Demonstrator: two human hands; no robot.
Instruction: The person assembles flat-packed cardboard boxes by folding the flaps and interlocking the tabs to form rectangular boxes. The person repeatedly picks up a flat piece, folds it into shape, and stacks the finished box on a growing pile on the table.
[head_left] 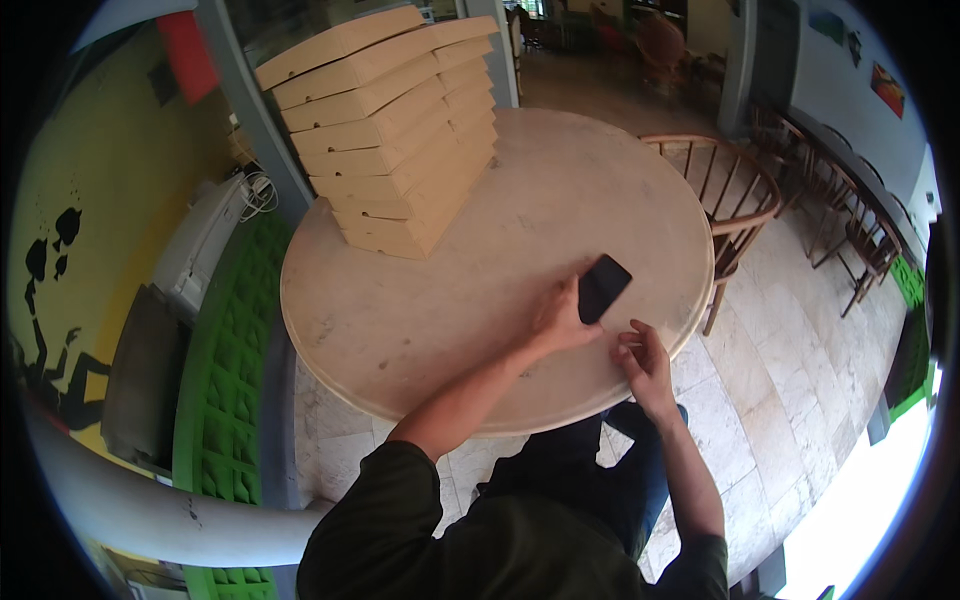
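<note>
A black smartphone (pixel 606 288) is in my left hand (pixel 563 320), tilted over the right part of the round table (pixel 575 190). My fingers grip its lower left side, and its dark face is turned up. My right hand (pixel 646 362) hovers by the table's near right edge, a little apart from the phone. Its fingers are loosely bent and spread, with nothing seen between them. Toward the far left of the tabletop stands a tall stack of flat brown cardboard boxes (pixel 375 150), somewhat uneven, out of reach of both hands.
A wooden spindle-back chair (pixel 735 200) stands close to the table's right side. More chairs (pixel 868 245) line a long dark table at the far right. Along the left runs a green lattice block wall (pixel 225 400), with a white appliance (pixel 205 240) beside it.
</note>
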